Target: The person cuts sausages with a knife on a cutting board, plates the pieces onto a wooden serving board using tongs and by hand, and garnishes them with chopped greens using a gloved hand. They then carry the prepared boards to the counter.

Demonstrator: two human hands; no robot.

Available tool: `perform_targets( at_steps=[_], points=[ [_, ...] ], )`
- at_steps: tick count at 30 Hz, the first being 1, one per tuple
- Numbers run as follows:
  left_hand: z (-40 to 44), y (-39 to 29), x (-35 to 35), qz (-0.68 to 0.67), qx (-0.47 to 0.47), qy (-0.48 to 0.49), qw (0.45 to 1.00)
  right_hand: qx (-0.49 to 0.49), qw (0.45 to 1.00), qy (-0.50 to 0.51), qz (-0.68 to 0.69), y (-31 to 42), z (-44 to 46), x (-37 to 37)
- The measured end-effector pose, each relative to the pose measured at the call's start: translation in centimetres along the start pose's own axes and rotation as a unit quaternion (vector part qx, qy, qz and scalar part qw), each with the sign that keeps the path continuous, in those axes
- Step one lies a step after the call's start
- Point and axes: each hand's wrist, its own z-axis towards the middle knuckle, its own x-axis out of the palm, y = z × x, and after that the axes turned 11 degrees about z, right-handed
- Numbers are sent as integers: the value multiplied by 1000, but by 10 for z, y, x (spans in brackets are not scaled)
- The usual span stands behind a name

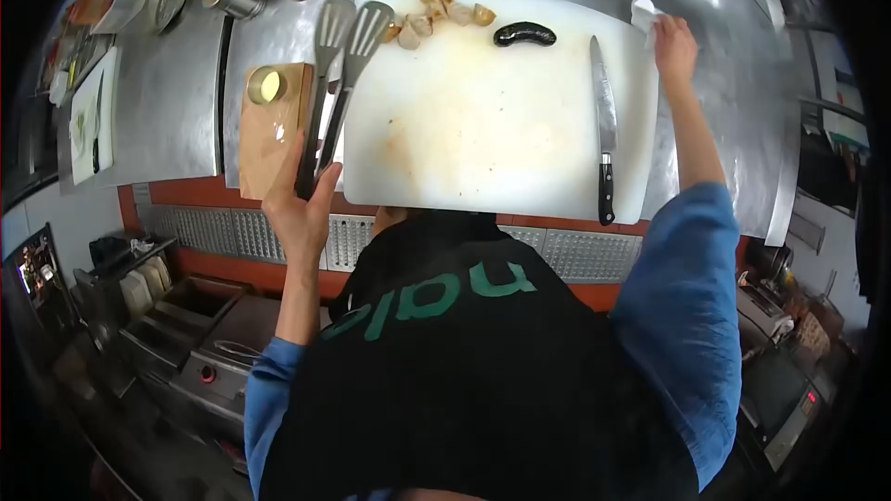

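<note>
At the left, a smooth-grained wooden block (255, 158) bears a small round tin (261, 74) with something yellow inside. Beside it, the left hand (308, 209) is curled around the dark handles of two slotted turners (355, 65); their flat, grey metal blades point away from the person, long axes tilting slightly right. Next comes the stained white cutting board (464, 130), with chunky brown-skinned pieces (436, 11), a glossy, curved dark vegetable (525, 34) lying crosswise, and a knife (605, 107), tip pointing away. Farthest right, the right hand (676, 48) has its fingers closed on a crumpled white wipe (643, 9) at the board's far right corner.
</note>
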Motion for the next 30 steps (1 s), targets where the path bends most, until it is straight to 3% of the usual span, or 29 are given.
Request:
perform_targets(
  at_steps=[2,3,4,5,7,9,11,13,15,17,18,21,22,23,24,26,27,29,30],
  points=[
    [-9,-10,-9,-2,-15,-34,999,-49,975,-111,187,43,-27,-34],
    [-4,9,1,-37,12,-62,997,-56,946,-112,299,72,-54,-33],
    [-13,11,-10,-114,-22,-59,992,-74,968,-91,221,107,-81,-36],
    [-22,13,-17,-195,-59,-52,978,-27,988,-56,141,142,-108,-39],
    [-34,16,-36,-188,-62,-38,979,-46,990,-20,132,162,-143,8],
    [-45,26,-44,-208,-69,-25,975,21,980,-116,158,198,-156,29],
    [-54,36,-50,-209,-71,-17,975,42,949,-175,259,241,-165,42],
    [-63,46,-55,-211,-69,-2,975,24,944,-195,263,276,-172,37],
    [-70,56,-62,-215,-75,6,974,2,933,-157,324,304,-190,46],
    [-74,63,-68,-218,-69,10,974,-86,904,-49,415,334,-201,28],
    [-77,67,-72,-216,-69,13,974,-52,908,-43,413,335,-197,29],
    [-88,72,-86,-212,-84,6,974,111,901,-183,376,292,-141,45],
    [-91,75,-87,-214,-84,-1,973,105,901,-184,378,294,-136,62],
    [-96,81,-86,-221,-91,-5,971,101,792,-212,563,298,-142,90],
    [-99,86,-86,-226,-96,-8,969,95,645,-231,722,308,-145,106],
    [-102,90,-87,-233,-103,-11,967,20,879,-88,468,353,-179,94],
    [-103,90,-87,-241,-112,-12,964,23,880,-89,466,354,-180,87],
    [-101,92,-89,-255,-116,-14,960,-96,925,31,366,353,-170,76],
    [-102,92,-90,-265,-127,-12,956,-131,922,-2,363,351,-148,55]
  ],
)
